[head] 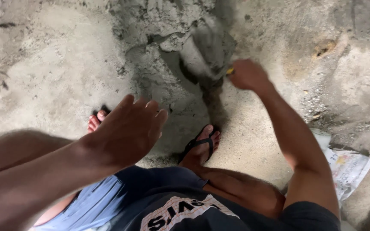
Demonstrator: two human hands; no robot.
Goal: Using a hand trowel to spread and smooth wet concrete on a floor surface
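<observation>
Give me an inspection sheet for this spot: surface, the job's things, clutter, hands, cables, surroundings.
Surface: rough concrete floor, dusty and sandy.
Job's things: grey mortar pile; trowel loaded with mortar, blurred by motion.
Clutter: crumpled paper at the right edge; small debris near it.
Hands: right hand shut on the trowel's handle; left hand open, holding nothing, above the knee.
Cables: nothing seen.
Surroundings: the person's feet in sandals just beside the mortar; dark shorts below.

Trowel on mortar heap
</observation>
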